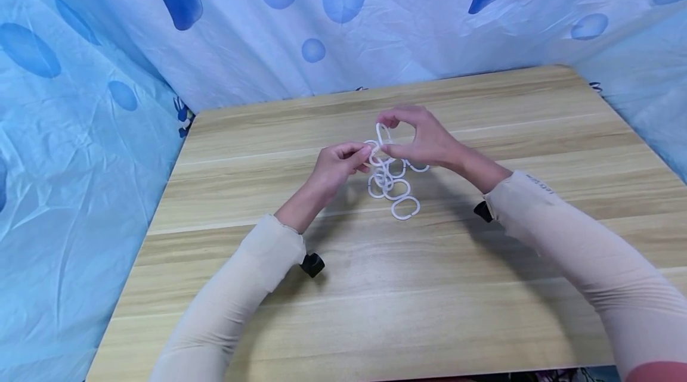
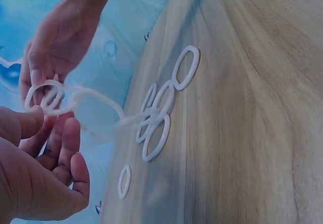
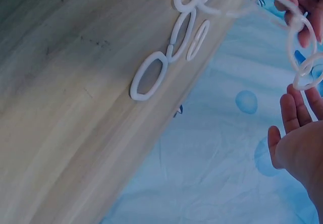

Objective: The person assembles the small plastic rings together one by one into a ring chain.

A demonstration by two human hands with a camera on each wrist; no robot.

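Note:
Near the middle of the table, my left hand [image 1: 339,166] pinches a white plastic ring link [image 2: 29,97] between thumb and fingers. Just right of it, my right hand [image 1: 429,136] holds another white link [image 1: 378,132] between thumb and index finger, upright and against the first. From the held links a chain hangs down to several white oval links on the wood; a small break shows in some of them. The nearest table link [image 1: 393,210] lies toward the person. Whether the two held links are hooked together, I cannot tell.
The wood-grain table [image 1: 257,179] spreads out around the hands. A blue-and-white patterned curtain [image 1: 257,42] hangs behind it and at both sides. Black devices [image 1: 312,264] sit under the wrists, at the ends of the light sleeves [image 1: 236,286].

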